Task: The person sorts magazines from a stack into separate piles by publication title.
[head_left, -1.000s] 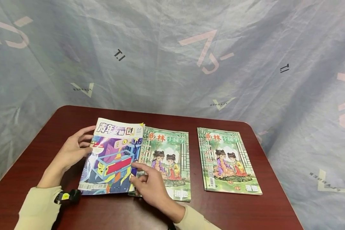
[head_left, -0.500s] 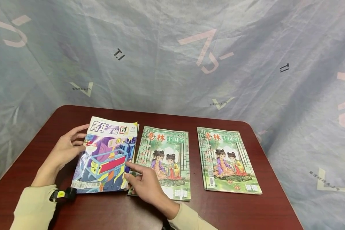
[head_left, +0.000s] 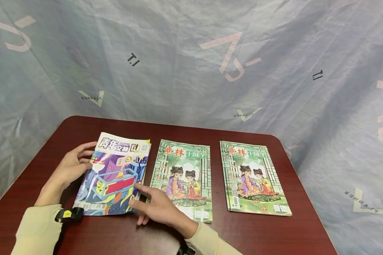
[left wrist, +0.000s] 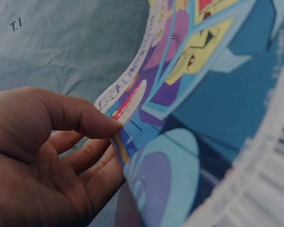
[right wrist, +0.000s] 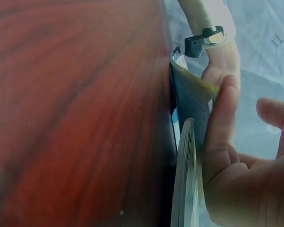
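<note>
A colourful magazine [head_left: 115,187] with a white title band is at the left of the table. My left hand [head_left: 71,164] pinches its left edge, thumb [left wrist: 102,126] on the cover and other fingers behind it. The cover bows in the left wrist view. At the right edge is my right hand [head_left: 161,207], with index finger and thumb over the cover's border and the lower fingers spread apart. In the right wrist view, the right hand [right wrist: 246,175] has its fingers loosely extended beside the magazine's yellow-cornered edge [right wrist: 191,90].
A green magazine [head_left: 185,180] lies in the middle, partly beneath the right hand. Further right, a small stack of matching green magazines [head_left: 255,180] is slightly fanned. The dark red table [head_left: 242,233] backs onto a grey printed curtain [head_left: 178,71].
Both hands have shifted the colourful magazine leftward, off the middle green magazine, and its near end has swung left. The right hand's fingers have loosened from its right edge.
</note>
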### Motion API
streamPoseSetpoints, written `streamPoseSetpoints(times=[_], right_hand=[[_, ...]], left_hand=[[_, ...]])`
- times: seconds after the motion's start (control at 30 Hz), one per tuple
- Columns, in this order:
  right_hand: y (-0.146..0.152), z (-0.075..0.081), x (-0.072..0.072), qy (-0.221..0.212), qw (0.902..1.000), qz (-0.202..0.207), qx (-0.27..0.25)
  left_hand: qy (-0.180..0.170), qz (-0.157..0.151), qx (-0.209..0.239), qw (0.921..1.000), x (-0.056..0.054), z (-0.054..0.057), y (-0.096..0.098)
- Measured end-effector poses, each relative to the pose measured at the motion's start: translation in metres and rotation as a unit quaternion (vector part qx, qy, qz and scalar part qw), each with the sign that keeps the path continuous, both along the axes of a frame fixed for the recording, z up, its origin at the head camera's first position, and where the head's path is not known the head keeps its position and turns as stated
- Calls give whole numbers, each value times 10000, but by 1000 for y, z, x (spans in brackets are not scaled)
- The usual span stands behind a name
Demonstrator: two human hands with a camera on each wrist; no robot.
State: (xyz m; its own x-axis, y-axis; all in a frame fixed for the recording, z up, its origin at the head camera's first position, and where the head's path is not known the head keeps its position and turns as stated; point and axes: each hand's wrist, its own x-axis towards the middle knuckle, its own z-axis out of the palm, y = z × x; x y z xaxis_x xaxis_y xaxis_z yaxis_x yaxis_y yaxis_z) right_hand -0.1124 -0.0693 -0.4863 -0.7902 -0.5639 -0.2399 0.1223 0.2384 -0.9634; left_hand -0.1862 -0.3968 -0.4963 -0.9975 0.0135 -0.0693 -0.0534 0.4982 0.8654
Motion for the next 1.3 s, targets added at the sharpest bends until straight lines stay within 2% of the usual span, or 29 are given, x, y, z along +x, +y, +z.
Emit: streamPoseSetpoints(times=[0.13, 0.3, 0.53, 0.77, 1.03, 1.3], right_hand=[[2, -2, -1, -169, 9997, 176, -74], [4, -4, -3, -202, 9996, 179, -24], [4, -6, -3, -260, 9995, 151, 3], [2, -4, 0, -272, 9996, 35, 111], [2, -4, 0, -120, 9991, 83, 397], [0, -1, 5, 373, 9967, 15, 725]], left_hand=[[-190, -65, -12, 9998, 1, -2, -4], [-386, -50, 39, 9992, 1, -5, -8], [-400, -121, -218, 9989, 3, -8, -11], [-391, -129, -493, 9979, 4, -5, -12], [-376, -32, -677, 9970, 5, -5, -12], [-287, 114, -695, 9971, 5, -7, -13]])
